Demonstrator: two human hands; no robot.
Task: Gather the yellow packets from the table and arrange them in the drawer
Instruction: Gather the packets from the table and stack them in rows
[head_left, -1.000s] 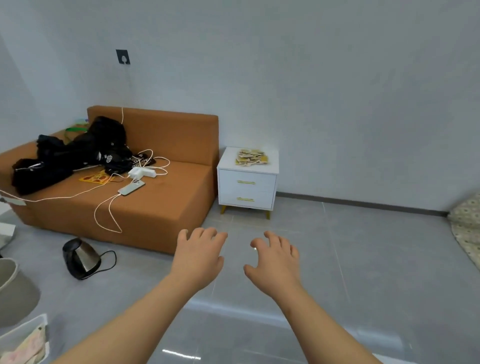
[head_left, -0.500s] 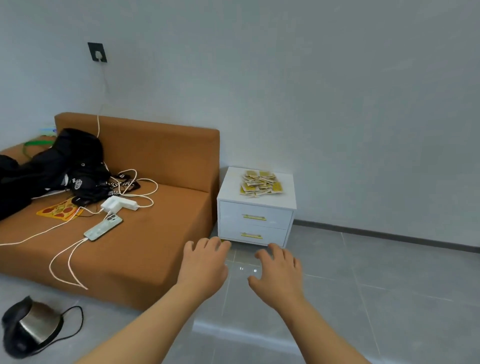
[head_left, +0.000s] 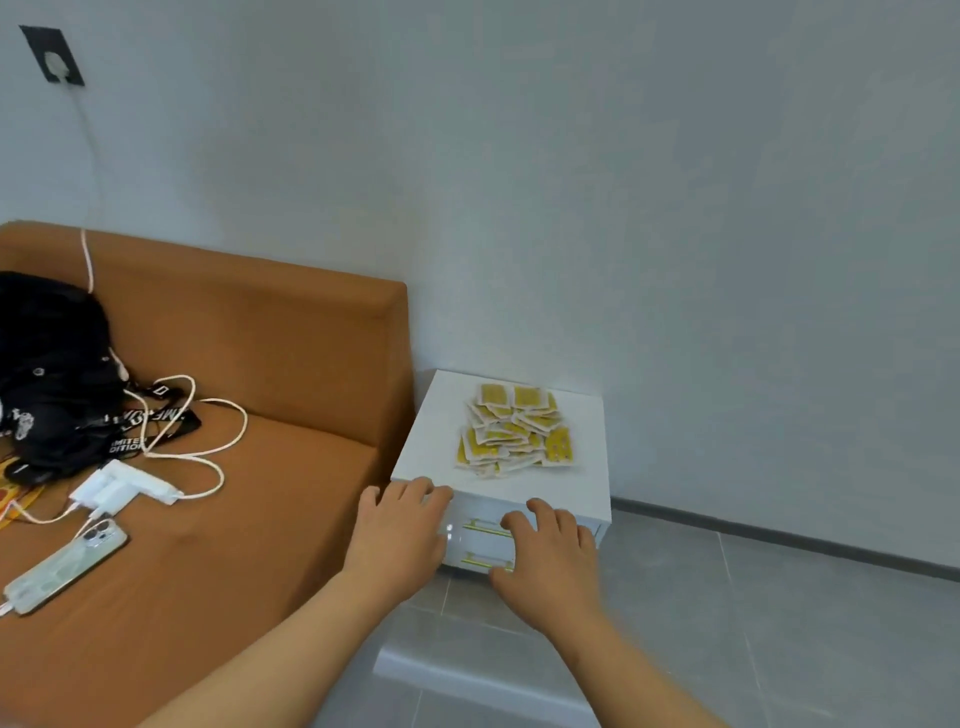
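**Packets lie beyond both hands**

The heap of flat yellow paper packets (head_left: 514, 431) sits on top of the small white two-drawer desk (head_left: 441, 415), beyond both hands and apart from them. The left hand (head_left: 402, 535) has loosely spread fingers (head_left: 415, 491) at the desk's front edge. The right hand (head_left: 550, 561), also spread, overlaps the closed drawer fronts (head_left: 480, 543). Neither holds anything.

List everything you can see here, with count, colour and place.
yellow packets: one loose pile, yellow and white, on the nightstand top
nightstand: one, white, against the wall beside the sofa
drawers: two, white with gold handles, nightstand front, shut
sofa: one, orange-brown, left
black heap: one, sofa's left end
cables: several, white, on the seat
charger: one, white, on the seat
phone: one, pale, seat's near left
wall socket: one, black, upper left
left hand: bare, at the nightstand's front left corner
right hand: bare, before the drawers
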